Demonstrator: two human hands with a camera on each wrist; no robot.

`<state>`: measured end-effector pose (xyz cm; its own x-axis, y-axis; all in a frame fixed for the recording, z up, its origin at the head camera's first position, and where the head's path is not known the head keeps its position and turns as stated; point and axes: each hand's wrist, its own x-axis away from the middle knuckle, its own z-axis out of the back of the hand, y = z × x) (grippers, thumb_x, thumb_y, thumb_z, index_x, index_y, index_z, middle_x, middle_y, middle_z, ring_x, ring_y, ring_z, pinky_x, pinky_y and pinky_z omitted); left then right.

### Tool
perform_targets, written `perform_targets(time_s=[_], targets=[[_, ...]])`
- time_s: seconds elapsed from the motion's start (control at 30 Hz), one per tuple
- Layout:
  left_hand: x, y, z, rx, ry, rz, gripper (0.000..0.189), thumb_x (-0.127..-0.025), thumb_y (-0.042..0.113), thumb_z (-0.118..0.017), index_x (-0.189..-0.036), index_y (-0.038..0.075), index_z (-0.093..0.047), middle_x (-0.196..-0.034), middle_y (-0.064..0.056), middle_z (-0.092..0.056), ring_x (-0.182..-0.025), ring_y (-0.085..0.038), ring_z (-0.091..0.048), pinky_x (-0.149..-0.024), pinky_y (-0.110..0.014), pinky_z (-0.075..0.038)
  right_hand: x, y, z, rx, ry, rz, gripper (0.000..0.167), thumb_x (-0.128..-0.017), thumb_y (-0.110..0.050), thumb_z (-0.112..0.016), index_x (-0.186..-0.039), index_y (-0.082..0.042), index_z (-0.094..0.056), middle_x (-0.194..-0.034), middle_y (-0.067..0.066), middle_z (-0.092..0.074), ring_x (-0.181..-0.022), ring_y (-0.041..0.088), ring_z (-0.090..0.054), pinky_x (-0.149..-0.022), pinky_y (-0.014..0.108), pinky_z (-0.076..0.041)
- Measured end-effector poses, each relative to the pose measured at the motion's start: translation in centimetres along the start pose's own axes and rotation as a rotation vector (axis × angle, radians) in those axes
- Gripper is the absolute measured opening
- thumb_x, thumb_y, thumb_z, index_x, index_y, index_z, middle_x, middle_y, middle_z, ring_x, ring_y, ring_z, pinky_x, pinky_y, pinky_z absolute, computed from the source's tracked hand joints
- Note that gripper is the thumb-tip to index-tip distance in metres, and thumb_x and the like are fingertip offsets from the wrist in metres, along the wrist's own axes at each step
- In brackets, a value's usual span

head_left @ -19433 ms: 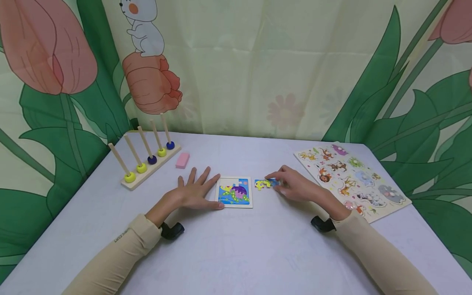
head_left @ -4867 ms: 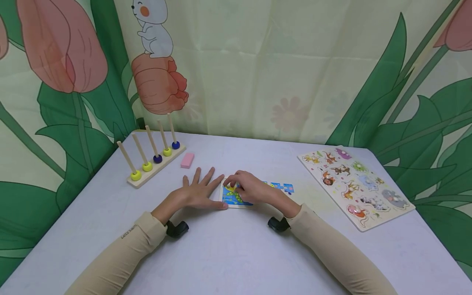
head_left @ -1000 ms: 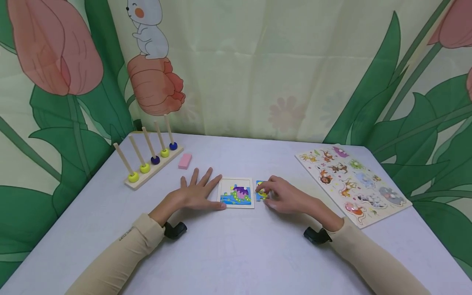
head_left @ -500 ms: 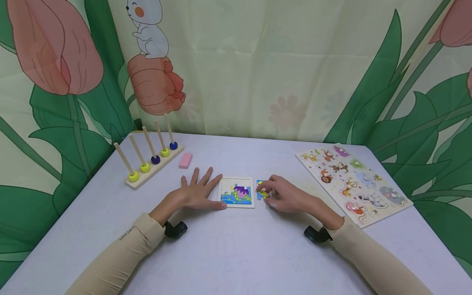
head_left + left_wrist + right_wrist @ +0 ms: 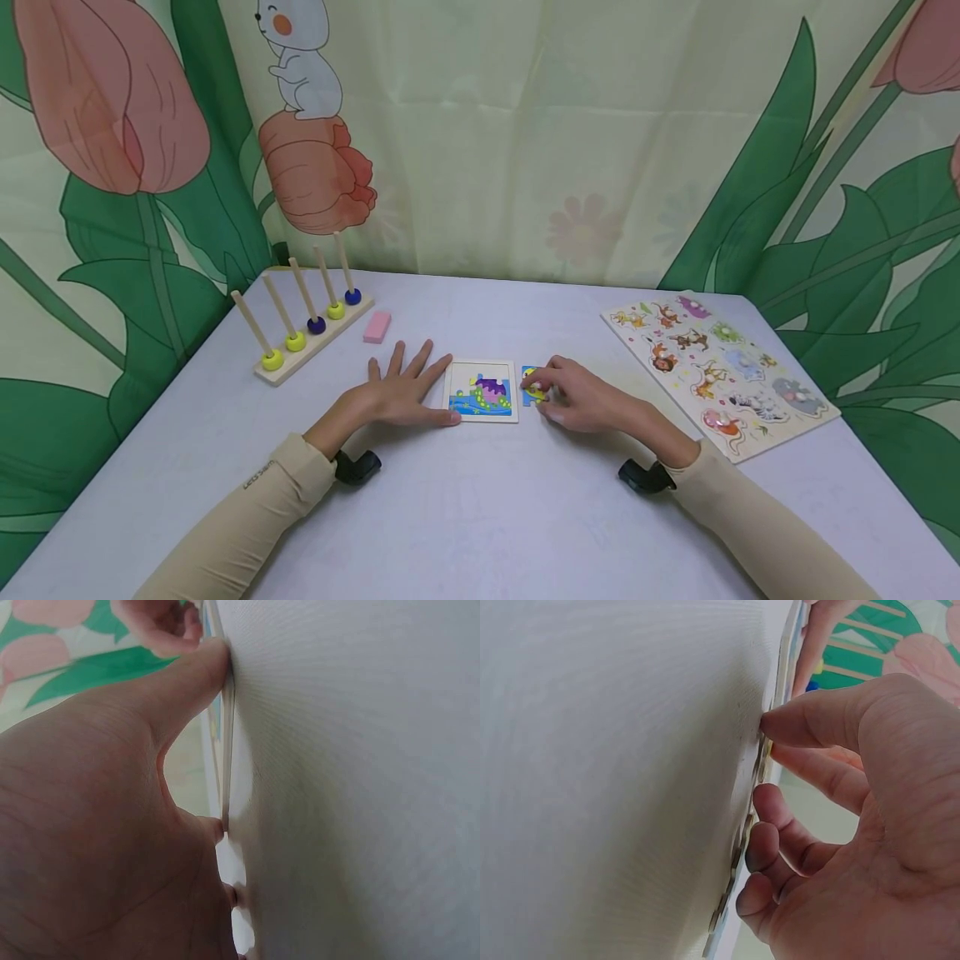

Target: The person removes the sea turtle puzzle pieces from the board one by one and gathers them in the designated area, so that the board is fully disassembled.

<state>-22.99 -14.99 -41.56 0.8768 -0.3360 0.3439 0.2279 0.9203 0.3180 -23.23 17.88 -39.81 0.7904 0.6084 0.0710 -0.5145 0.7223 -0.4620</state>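
A small square jigsaw puzzle [image 5: 482, 419] with a pale rim lies flat in the middle of the table. Blue, green and purple pieces [image 5: 489, 400] fill its lower and right part; its upper part shows bare backing. My left hand [image 5: 388, 402] lies with spread fingers at the puzzle's left side, index fingertip and thumb at its edge. Just right of the rim, my right hand [image 5: 588, 397] pinches a blue-and-yellow puzzle piece [image 5: 529, 398] between thumb and forefinger, low on the table. In the right wrist view, more thin pieces [image 5: 737, 859] lie beneath its curled fingers.
A peg stand [image 5: 300, 352] with yellow and blue beads stands at the back left, a pink block [image 5: 377, 327] beside it. A large animal puzzle board [image 5: 675, 379] lies on the right. A printed curtain [image 5: 480, 150] hangs behind the table.
Since the earliest frame, pieces have left the puzzle's upper part. From over the puzzle, my right hand has moved right to the loose pieces; over the last second both hands stay still.
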Motion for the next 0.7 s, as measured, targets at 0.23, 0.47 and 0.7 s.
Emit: perform_targets(time_s=[0.23, 0.47, 0.7], targets=[[0.0, 0.0, 0.0, 0.000, 0.000, -0.005, 0.111, -0.086, 0.084, -0.059, -0.171, 0.035, -0.008, -0.180, -0.003, 0.016, -0.162, -0.048, 0.026, -0.120, -0.084, 0.010, 0.1, 0.0, 0.0, -0.007, 0.007, 0.004, 0.035, -0.098, -0.013, -0.071, -0.132, -0.023, -0.072, -0.113, 0.005, -0.059, -0.100, 0.018, -0.050, -0.085, 0.032, -0.043], [0.3, 0.2, 0.0, 0.007, 0.008, -0.001, 0.109, -0.087, 0.083, -0.059, -0.171, 0.035, -0.009, -0.180, -0.003, 0.016, -0.162, -0.048, 0.025, -0.119, -0.084, 0.010, 0.1, -0.3, 0.0, -0.010, 0.040, 0.020, 0.035, -0.098, -0.015, -0.073, -0.132, -0.023, -0.072, -0.114, 0.004, -0.059, -0.099, 0.017, -0.050, -0.084, 0.031, -0.043], [0.1, 0.1, -0.1, -0.028, 0.009, 0.009, 0.110, -0.086, 0.085, -0.057, -0.171, 0.036, -0.007, -0.180, -0.003, 0.017, -0.162, -0.049, 0.024, -0.120, -0.085, 0.007, -0.8, -1.3, -0.4, -0.029, 0.078, 0.069, 0.032, -0.096, -0.014, -0.073, -0.128, -0.019, -0.074, -0.112, 0.004, -0.061, -0.098, 0.016, -0.053, -0.086, 0.031, -0.046]])
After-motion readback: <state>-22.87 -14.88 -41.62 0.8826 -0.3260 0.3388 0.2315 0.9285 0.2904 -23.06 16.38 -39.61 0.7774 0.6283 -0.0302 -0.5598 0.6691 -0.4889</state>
